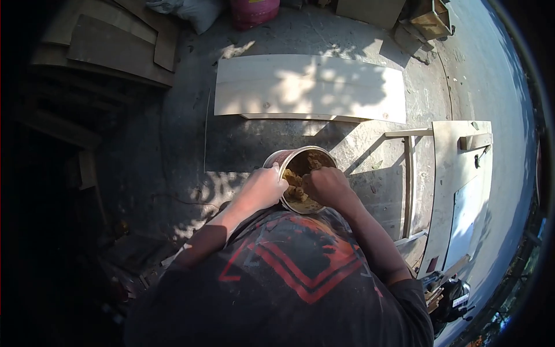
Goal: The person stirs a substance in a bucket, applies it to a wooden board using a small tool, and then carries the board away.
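A round bucket (277, 157) is tilted against my front, its mouth towards me. Clumpy yellow-brown material (296, 192) lies inside and coats the inner wall. My left hand (263, 186) is closed around the left side of the rim, thumb along the outside. Over the mouth, my right hand (326, 185) is curled into a fist near the clumps. Its fingers face away from me, so what it holds, if anything, stays hidden.
A pale wooden panel (312, 87) lies raised ahead of me. To the right are a wooden frame (409, 185) and a long board (445, 191). Stacked sheets (110, 49) stand at upper left. A pink sack (254, 13) and a wooden box (432, 22) sit at the back.
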Demonstrator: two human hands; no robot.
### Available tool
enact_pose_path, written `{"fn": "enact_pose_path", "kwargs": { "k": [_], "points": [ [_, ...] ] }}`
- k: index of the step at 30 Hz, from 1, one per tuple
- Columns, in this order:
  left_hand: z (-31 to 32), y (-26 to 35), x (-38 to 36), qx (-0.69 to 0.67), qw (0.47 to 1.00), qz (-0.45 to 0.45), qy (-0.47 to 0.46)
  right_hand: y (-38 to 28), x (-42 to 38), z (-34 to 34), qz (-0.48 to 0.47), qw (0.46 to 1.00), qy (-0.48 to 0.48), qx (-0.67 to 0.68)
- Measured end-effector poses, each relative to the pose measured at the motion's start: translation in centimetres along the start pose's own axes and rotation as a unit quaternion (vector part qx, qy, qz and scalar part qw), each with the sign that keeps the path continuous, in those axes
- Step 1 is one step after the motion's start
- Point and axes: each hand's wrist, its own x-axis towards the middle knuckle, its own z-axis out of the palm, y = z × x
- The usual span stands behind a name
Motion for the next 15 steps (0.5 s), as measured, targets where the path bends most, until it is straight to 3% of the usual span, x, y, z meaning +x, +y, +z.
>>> {"fn": "enact_pose_path", "kwargs": {
  "k": [2,5,8,12,14,15],
  "points": [
    [-0.7,0.4,0.8,-0.037,0.999,-0.018,0.000,0.1,-0.6,-3.0,-0.026,0.998,0.023,0.047],
    [-2.0,0.8,2.1,-0.061,0.995,-0.079,0.004,2.2,1.7,-1.7,-0.004,0.999,0.033,-0.001],
    [-3.8,1.4,2.6,-0.099,0.989,-0.112,0.014,1.1,1.8,-7.9,-0.007,0.999,0.040,0.005],
    [-5.8,1.7,3.5,-0.255,0.961,-0.092,0.049,2.7,3.1,-9.4,0.042,0.995,0.070,-0.053],
    [-5.4,0.0,5.4,-0.207,0.968,-0.125,0.067,2.2,4.6,-10.0,0.031,0.991,0.080,-0.099],
    [-5.9,-0.5,6.1,-0.190,0.974,-0.092,0.078,2.2,6.0,-9.2,0.044,0.989,0.033,-0.136]
  ]
}}
